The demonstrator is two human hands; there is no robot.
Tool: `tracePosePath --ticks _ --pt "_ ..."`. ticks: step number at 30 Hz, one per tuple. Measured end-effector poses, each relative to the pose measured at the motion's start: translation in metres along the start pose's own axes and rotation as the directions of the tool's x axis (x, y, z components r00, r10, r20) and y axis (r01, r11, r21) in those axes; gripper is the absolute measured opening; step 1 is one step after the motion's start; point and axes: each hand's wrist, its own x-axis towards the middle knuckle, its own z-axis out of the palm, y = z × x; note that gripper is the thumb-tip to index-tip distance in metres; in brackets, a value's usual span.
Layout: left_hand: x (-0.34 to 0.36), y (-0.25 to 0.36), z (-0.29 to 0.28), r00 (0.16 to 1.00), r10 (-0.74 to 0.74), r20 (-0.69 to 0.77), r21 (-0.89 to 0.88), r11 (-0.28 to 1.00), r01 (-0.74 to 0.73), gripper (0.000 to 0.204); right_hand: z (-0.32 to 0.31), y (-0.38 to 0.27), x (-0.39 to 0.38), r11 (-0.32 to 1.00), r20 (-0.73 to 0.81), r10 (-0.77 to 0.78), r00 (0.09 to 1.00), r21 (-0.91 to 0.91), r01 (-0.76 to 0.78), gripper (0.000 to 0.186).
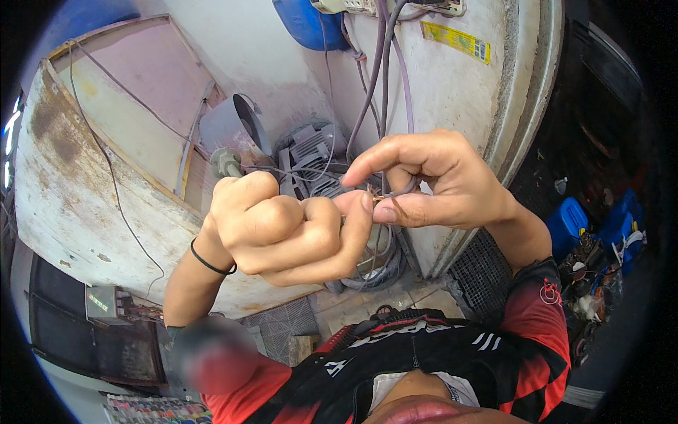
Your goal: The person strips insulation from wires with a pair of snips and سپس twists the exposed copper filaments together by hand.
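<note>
My left hand [282, 226] is curled closed, its thumb and forefinger pinching by the bared copper strands [374, 196] of a wire. Out of the top of that fist pokes a grey, round-ended piece [227, 162] that looks like a plug. My right hand [452, 180] meets the left at the strands, its thumb touching the wire end. A grey cable [404, 189] runs through the right hand's curled fingers, while its forefinger arches above. The fingers partly hide the wire ends.
A finned grey motor [314, 152] and a grey cylindrical housing [229, 126] stand beyond my hands, beside a stained white panel [92, 184]. Cables [385, 78] hang down the wall. Coiled cable [381, 272] lies below on the floor. Blue containers [568, 230] stand at the right.
</note>
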Motion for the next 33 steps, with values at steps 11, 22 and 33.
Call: tracePosePath --ticks 11,22,33 --pt "-0.008 -0.001 -0.005 0.997 -0.036 0.066 -0.085 0.996 0.041 0.031 0.009 0.009 -0.002 0.904 -0.157 -0.361 0.919 -0.300 0.303 0.012" --pt "0.010 0.008 -0.007 0.094 -0.151 0.984 -0.178 -0.813 0.555 0.014 -0.008 0.022 0.008 0.147 0.272 -0.766 0.583 -0.809 0.570 0.016" --pt "-0.004 0.021 0.005 0.935 -0.337 0.112 -0.325 0.876 0.355 0.027 0.005 0.009 -0.007 0.770 -0.074 -0.490 0.869 -0.505 0.391 0.013"
